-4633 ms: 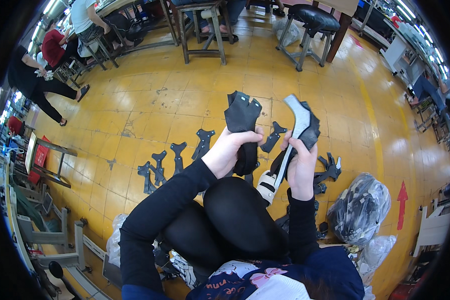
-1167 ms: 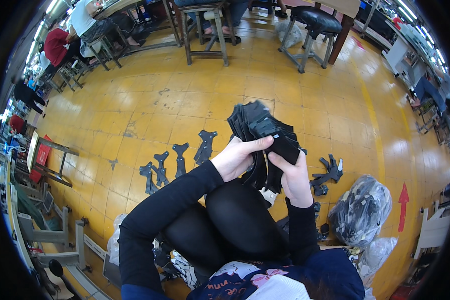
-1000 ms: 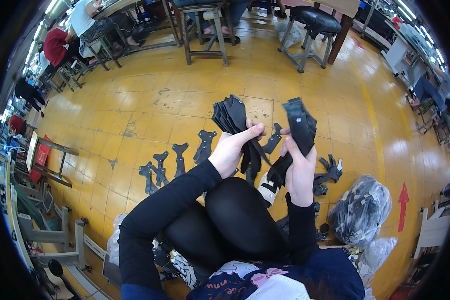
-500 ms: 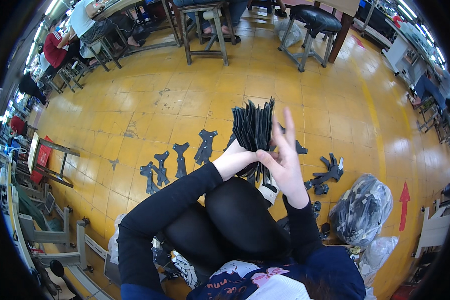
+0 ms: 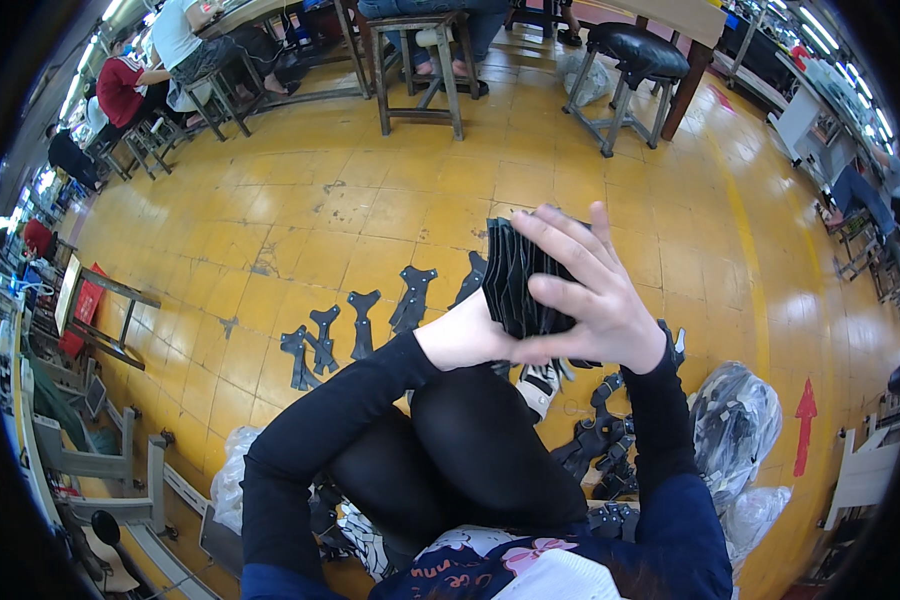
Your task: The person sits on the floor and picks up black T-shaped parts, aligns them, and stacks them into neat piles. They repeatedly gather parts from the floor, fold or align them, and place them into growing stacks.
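Observation:
A thick bundle of flat black cut pieces, edges fanned like leaves, is held up above my knees. My left hand grips it from the lower left, with most of its fingers hidden behind the bundle. Across the bundle's right side lies my right hand, its fingers spread apart; whether the palm presses on the pieces I cannot tell. On the floor beyond my left forearm, several black Y-shaped pieces with small studs lie in a row. More black pieces are heaped beside my right knee.
Stuffed clear plastic bags stand at my right, near a red floor arrow. To the left are a tilted wooden stool and metal frames. Stools and seated people line the far benches.
My right hand has swung up and over the bundle's right side, its fingers spreading. The bundle has shifted slightly right and lower, still in my left hand.

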`<state>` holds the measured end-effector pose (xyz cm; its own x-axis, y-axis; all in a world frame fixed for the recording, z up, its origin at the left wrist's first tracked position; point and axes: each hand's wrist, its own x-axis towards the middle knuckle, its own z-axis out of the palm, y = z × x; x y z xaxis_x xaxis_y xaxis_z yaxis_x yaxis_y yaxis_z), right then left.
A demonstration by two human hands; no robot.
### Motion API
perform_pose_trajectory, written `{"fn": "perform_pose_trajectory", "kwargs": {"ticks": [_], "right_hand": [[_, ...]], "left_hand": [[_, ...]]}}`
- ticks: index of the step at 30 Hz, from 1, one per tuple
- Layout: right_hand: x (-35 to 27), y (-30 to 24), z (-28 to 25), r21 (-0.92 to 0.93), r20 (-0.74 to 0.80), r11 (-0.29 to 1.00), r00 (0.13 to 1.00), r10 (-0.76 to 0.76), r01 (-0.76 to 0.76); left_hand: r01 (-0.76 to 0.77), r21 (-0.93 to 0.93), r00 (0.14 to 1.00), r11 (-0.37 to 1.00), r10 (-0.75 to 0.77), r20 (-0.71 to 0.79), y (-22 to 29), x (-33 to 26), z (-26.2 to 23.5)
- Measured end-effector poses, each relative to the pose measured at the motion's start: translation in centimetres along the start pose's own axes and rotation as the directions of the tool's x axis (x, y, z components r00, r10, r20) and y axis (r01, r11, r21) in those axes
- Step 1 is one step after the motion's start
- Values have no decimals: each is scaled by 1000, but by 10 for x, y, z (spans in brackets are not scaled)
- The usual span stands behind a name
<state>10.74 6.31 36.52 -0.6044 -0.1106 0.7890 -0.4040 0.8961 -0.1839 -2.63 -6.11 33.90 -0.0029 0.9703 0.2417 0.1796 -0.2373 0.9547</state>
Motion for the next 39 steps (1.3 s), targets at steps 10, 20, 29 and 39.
{"fn": "perform_pose_trajectory", "kwargs": {"ticks": [10,20,29,39], "right_hand": [[-9,16,9,169,-228,983,973,-38,77],[1,7,10,78,38,995,997,-64,61],[5,-4,8,36,60,998,997,-51,49],[-9,18,12,295,-212,955,974,84,-18]], "left_hand": [[126,-333,992,934,-121,34,4,0,-3],[-85,173,991,981,65,120,-17,-4,1],[61,-170,997,984,-69,-39,-10,1,5],[6,-534,947,846,-175,-268,3,5,3]]}}
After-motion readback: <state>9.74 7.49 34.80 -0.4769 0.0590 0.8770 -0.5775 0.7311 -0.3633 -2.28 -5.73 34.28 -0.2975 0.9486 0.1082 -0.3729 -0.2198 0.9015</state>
